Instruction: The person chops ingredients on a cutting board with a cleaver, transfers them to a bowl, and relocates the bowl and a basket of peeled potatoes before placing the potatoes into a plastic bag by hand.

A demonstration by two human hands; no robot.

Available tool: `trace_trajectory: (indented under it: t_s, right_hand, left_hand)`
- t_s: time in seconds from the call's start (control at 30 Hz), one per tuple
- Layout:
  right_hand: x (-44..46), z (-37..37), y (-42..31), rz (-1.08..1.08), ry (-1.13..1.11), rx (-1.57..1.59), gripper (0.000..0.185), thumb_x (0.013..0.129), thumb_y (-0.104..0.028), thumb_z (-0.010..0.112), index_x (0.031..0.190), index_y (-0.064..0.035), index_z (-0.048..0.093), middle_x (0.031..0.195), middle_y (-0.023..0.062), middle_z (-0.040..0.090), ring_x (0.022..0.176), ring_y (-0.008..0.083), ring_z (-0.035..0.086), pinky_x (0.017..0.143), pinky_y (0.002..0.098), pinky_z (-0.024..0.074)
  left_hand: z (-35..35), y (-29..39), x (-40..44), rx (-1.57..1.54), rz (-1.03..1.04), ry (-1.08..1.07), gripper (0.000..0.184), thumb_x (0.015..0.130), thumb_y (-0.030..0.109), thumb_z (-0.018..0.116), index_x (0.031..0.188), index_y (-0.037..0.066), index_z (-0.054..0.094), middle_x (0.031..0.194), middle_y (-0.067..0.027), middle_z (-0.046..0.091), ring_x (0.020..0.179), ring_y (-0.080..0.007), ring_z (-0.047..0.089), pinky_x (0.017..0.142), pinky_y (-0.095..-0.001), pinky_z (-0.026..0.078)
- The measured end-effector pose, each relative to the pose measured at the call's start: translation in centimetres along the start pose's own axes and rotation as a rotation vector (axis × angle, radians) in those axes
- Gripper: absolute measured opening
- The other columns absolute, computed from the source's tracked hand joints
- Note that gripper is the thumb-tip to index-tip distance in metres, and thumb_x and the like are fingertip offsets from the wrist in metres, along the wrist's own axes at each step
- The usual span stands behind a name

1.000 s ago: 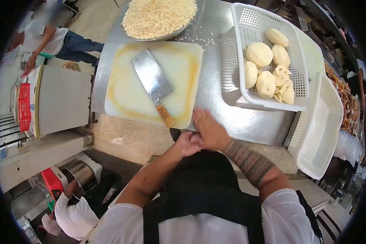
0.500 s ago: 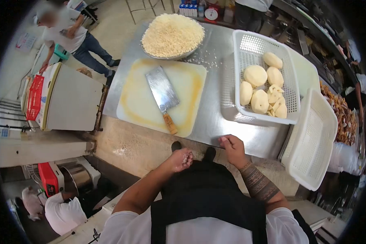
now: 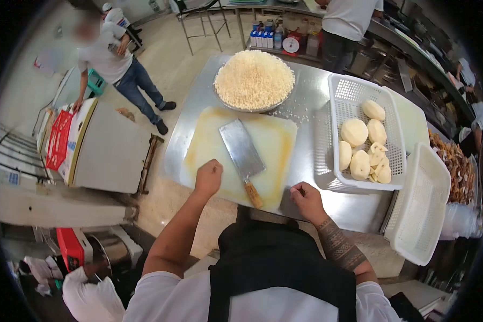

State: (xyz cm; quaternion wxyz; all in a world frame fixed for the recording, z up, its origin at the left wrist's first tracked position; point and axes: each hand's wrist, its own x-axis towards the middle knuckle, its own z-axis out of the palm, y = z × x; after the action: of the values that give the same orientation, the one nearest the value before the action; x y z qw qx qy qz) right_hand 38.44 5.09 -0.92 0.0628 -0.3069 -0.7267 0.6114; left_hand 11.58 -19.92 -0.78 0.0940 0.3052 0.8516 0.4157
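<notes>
My left hand (image 3: 209, 176) is closed over the left edge of the white cutting board (image 3: 201, 145); whatever its fingers hold, if anything, is hidden. A cleaver (image 3: 242, 150) lies on the board to its right, wooden handle toward me. My right hand (image 3: 307, 199) is closed at the steel table's (image 3: 354, 209) front edge, thumb against the curled fingers, with nothing visible in it. A bowl heaped with chopped pale pieces (image 3: 255, 80) stands behind the board. Peeled potatoes (image 3: 355, 132), some of them cut, sit in the white perforated basket (image 3: 397, 134).
An empty white basket (image 3: 419, 206) leans at the table's right end beside a tray of brown food (image 3: 453, 166). Scattered bits (image 3: 300, 115) lie near the bowl. One person (image 3: 110, 53) stands at the left, another (image 3: 349, 27) beyond the table, others lower left and far right.
My hands, together a second ago, have come apart. The left has moved up over the board, and the right stays near the table edge. The view has shifted, showing more of the room beyond.
</notes>
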Motion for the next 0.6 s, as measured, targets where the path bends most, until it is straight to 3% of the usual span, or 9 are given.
trace_trajectory:
  t_s: [0.13,0.23,0.27,0.37,0.4,0.5,0.53,0.6]
  right_hand:
    - [5.2,2.5,-3.2,-0.068,0.19,-0.004,0.021,0.101,-0.02,0.064,0.099,0.0005,0.069,0.079,0.0062,0.07,0.07,0.0129,0.064,0.068,0.0302,0.053]
    - [8.6,2.5,-4.1,0.035,0.29,0.192,0.019,0.103,-0.018,0.06,0.103,-0.0005,0.068,0.077,0.0059,0.069,0.066,0.0111,0.062,0.063,0.0279,0.0515]
    - [9.6,2.5,-4.6,-0.004,0.317,0.229,0.019,0.105,-0.017,0.057,0.109,-0.0007,0.067,0.077,0.0059,0.068,0.062,0.0097,0.059,0.059,0.0261,0.0494]
    - [12.6,1.8,-5.2,0.013,0.429,0.326,0.022,0.107,-0.018,0.055,0.113,-0.0003,0.066,0.081,0.0064,0.069,0.065,0.0091,0.06,0.06,0.0255,0.0493]
    - [13.6,1.4,-5.4,0.011,0.485,0.368,0.022,0.107,-0.019,0.055,0.114,-0.0005,0.066,0.083,0.0065,0.07,0.068,0.009,0.06,0.061,0.025,0.0493]
    - [16.8,-0.6,-5.5,-0.002,0.624,0.473,0.025,0.108,-0.021,0.054,0.115,-0.001,0.067,0.088,0.0069,0.071,0.073,0.009,0.062,0.064,0.024,0.0495]
    - [18.2,-1.3,-4.7,-0.012,0.652,0.495,0.026,0.108,-0.022,0.054,0.116,-0.001,0.067,0.09,0.007,0.071,0.075,0.0092,0.062,0.065,0.0239,0.0496]
    - [21.0,-2.6,-3.6,-0.021,0.685,0.497,0.031,0.108,-0.027,0.054,0.116,-0.0003,0.067,0.093,0.0073,0.072,0.077,0.0103,0.062,0.067,0.0247,0.0504]
  left_hand:
    - [-3.1,1.6,3.1,0.506,0.509,0.151,0.029,0.094,0.016,0.07,0.117,0.001,0.063,0.101,-0.009,0.064,0.088,-0.0203,0.066,0.081,-0.0332,0.057]
    - [-3.2,-1.5,8.3,-0.323,-0.201,-0.082,0.032,0.099,0.012,0.061,0.127,0.0,0.054,0.11,-0.0137,0.063,0.088,-0.0215,0.066,0.081,-0.0322,0.056]
    - [-2.9,-1.8,10.7,-0.639,-0.38,-0.08,0.03,0.104,0.019,0.057,0.126,0.0,0.051,0.105,-0.0141,0.061,0.084,-0.022,0.064,0.078,-0.0352,0.057]
    - [-1.6,-1.7,17.3,-0.871,-0.532,-0.003,0.03,0.107,0.025,0.053,0.125,0.001,0.049,0.101,-0.0137,0.059,0.08,-0.0208,0.062,0.072,-0.0357,0.057]
    - [-1.1,-1.5,19.4,-0.869,-0.534,0.067,0.032,0.108,0.028,0.051,0.124,0.001,0.049,0.098,-0.0129,0.057,0.076,-0.0206,0.061,0.065,-0.0356,0.056]
    - [-0.5,-1.1,25.3,-0.88,-0.567,0.167,0.033,0.109,0.031,0.05,0.118,0.0,0.048,0.092,-0.0115,0.057,0.074,-0.0208,0.061,0.061,-0.0354,0.056]
    - [0.0,-2.5,27.1,-0.941,-0.528,0.114,0.034,0.109,0.033,0.051,0.115,0.0,0.051,0.09,-0.0117,0.059,0.076,-0.0206,0.061,0.065,-0.0355,0.055]
    - [1.8,-3.9,29.8,-0.789,-0.465,0.215,0.034,0.109,0.033,0.053,0.11,-0.001,0.055,0.091,-0.0122,0.061,0.078,-0.0202,0.06,0.07,-0.0359,0.053]
